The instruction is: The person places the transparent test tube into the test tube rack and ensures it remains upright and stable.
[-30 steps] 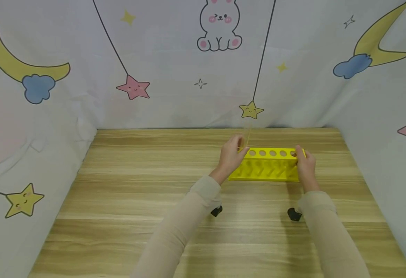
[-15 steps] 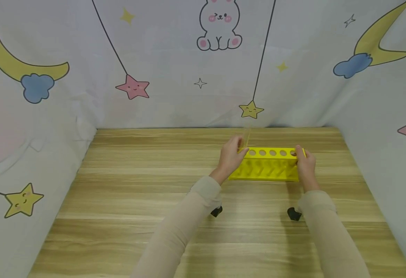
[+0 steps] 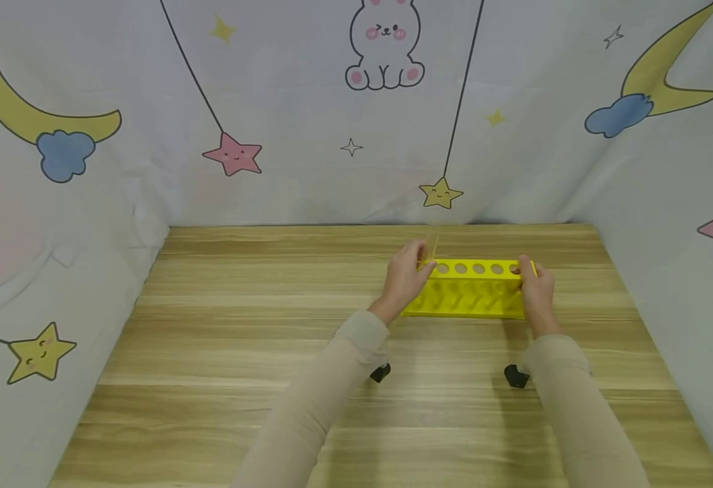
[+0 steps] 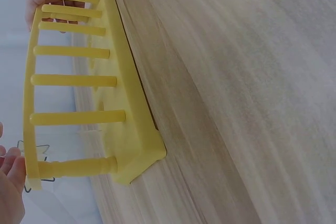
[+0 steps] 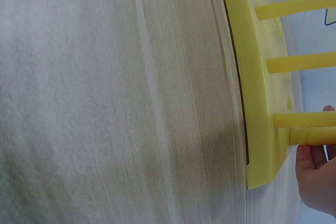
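Note:
A yellow test tube rack (image 3: 463, 315) stands on the table, with a row of round holes along its top and upright pegs beneath. At its left end my left hand (image 3: 402, 272) pinches a clear test tube (image 3: 432, 242), whose upper part rises above the rack's top; the tube's lower part is hidden by the fingers. My right hand (image 3: 537, 293) grips the rack's right end, thumb on the top plate. In the left wrist view, fingertips of the left hand (image 4: 11, 182) show beside the top plate. The right wrist view has the right hand (image 5: 318, 179) at the end post.
The wood-grain table (image 3: 240, 339) stretches around the rack. A white curtain (image 3: 308, 183) with printed stars and moons hangs behind and at both sides. Black pieces (image 3: 516, 376) show under both sleeve cuffs.
The clear test tube has sunk slightly lower at the rack's left end, and my left hand has dipped a little with it. My right hand and the rack stay in place.

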Action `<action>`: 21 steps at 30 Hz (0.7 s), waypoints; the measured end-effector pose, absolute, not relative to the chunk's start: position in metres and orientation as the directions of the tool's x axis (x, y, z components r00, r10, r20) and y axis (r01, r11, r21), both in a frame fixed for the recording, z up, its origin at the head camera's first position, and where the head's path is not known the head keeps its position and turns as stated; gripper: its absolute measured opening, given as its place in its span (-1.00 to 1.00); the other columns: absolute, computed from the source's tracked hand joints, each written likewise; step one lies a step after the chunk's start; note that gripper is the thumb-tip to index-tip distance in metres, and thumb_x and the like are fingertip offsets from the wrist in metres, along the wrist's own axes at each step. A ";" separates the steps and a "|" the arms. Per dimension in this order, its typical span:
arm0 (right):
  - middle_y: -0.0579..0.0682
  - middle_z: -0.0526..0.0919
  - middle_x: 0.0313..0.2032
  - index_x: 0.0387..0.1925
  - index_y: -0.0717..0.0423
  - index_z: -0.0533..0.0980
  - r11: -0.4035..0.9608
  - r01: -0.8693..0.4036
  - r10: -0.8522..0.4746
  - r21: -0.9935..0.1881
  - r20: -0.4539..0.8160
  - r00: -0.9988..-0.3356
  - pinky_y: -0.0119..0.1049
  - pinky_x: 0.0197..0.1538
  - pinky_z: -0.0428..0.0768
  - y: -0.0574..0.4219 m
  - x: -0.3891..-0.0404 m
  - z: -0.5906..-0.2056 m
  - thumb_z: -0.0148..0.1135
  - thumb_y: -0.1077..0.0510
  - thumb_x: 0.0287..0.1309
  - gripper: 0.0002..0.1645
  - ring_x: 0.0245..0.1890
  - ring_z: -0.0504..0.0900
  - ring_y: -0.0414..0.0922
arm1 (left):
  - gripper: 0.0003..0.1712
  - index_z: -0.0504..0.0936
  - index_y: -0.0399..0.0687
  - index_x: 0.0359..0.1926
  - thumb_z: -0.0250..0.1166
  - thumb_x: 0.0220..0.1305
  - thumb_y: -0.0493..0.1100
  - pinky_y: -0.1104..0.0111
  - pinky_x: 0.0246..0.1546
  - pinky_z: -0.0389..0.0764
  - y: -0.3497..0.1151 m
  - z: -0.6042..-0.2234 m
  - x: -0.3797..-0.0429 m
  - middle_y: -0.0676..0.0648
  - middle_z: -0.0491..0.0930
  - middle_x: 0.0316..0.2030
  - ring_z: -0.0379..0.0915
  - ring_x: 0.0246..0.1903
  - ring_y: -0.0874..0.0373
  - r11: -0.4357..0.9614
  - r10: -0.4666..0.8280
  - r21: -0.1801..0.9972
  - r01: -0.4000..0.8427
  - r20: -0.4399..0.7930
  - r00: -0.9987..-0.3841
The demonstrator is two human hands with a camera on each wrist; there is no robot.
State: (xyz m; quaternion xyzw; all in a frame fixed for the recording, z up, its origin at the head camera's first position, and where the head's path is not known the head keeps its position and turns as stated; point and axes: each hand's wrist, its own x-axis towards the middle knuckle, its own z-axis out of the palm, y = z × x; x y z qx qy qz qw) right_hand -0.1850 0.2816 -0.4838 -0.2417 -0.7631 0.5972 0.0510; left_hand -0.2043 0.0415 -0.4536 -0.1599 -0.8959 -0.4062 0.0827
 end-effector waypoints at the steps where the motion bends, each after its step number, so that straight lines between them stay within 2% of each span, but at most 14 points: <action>1: -0.16 0.28 -0.48 -0.55 -0.09 0.41 0.169 0.309 0.432 -0.936 -0.212 -0.877 -0.51 -0.37 0.29 0.281 -0.185 -0.484 -0.13 -0.29 0.15 -0.56 -0.47 0.25 -0.27 | -0.69 0.40 -0.18 -0.18 0.24 0.10 -0.13 0.55 -0.38 0.42 0.041 -0.454 -0.204 -0.02 0.43 -0.37 0.34 -0.40 0.21 0.620 0.219 0.702 0.352 0.276 -0.936; 9: -0.16 0.30 -0.47 -0.56 -0.08 0.41 0.155 0.302 0.446 -0.941 -0.206 -0.871 -0.52 -0.40 0.29 0.281 -0.186 -0.484 -0.11 -0.28 0.14 -0.56 -0.49 0.25 -0.27 | -0.73 0.36 -0.09 -0.24 0.24 0.10 -0.12 0.58 -0.43 0.34 0.041 -0.454 -0.203 -0.02 0.41 -0.40 0.29 -0.44 0.24 0.636 0.221 0.688 0.350 0.273 -0.936; 15: -0.17 0.31 -0.49 -0.56 -0.09 0.41 0.154 0.303 0.456 -0.941 -0.204 -0.866 -0.51 -0.41 0.29 0.280 -0.186 -0.485 -0.10 -0.28 0.13 -0.57 -0.51 0.25 -0.28 | -0.72 0.35 -0.08 -0.22 0.23 0.11 -0.11 0.58 -0.39 0.38 0.041 -0.456 -0.204 0.02 0.40 -0.39 0.31 -0.41 0.24 0.639 0.223 0.683 0.354 0.275 -0.935; 21: -0.17 0.30 -0.47 -0.56 -0.09 0.41 0.156 0.303 0.446 -0.940 -0.207 -0.871 -0.51 -0.39 0.29 0.280 -0.186 -0.485 -0.11 -0.29 0.13 -0.56 -0.50 0.24 -0.29 | -0.72 0.34 -0.08 -0.25 0.23 0.11 -0.10 0.58 -0.42 0.34 0.040 -0.457 -0.205 -0.03 0.41 -0.39 0.29 -0.43 0.24 0.629 0.225 0.693 0.351 0.270 -0.936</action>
